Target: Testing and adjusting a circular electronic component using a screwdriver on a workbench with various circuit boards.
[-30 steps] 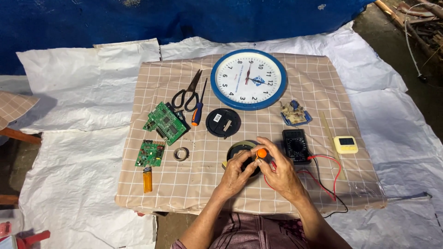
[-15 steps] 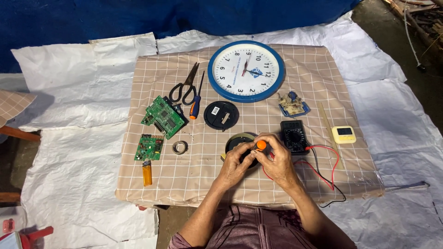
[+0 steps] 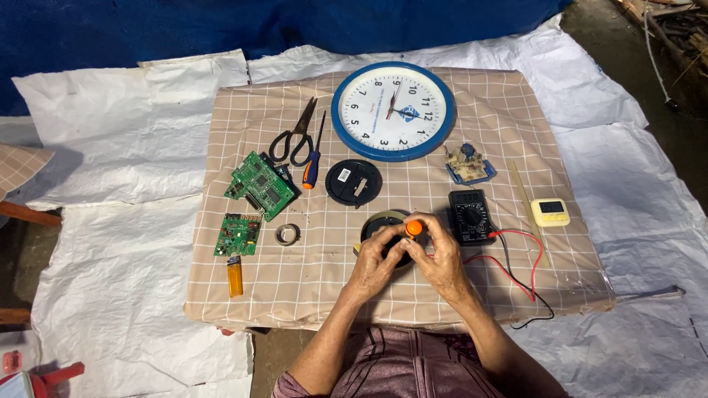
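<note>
A small round black part (image 3: 383, 221) with a light rim lies on the checked cloth (image 3: 472, 96) near the front edge. My left hand (image 3: 377, 258) rests on its left side and grips it. My right hand (image 3: 440, 254) is shut on a screwdriver with an orange cap (image 3: 414, 228), held upright over the part. My fingers hide the screwdriver's tip and most of the part.
A blue-rimmed wall clock (image 3: 392, 110), black round cover (image 3: 353, 182), scissors (image 3: 293, 140), small screwdriver (image 3: 313, 168), two green circuit boards (image 3: 259, 186), tape roll (image 3: 287, 234), orange lighter (image 3: 234, 276), black multimeter (image 3: 472, 216) with red and black leads, small yellow timer (image 3: 550, 211).
The view has shifted slightly; my hands stay on the round part with the orange-capped screwdriver, with only small finger movements.
</note>
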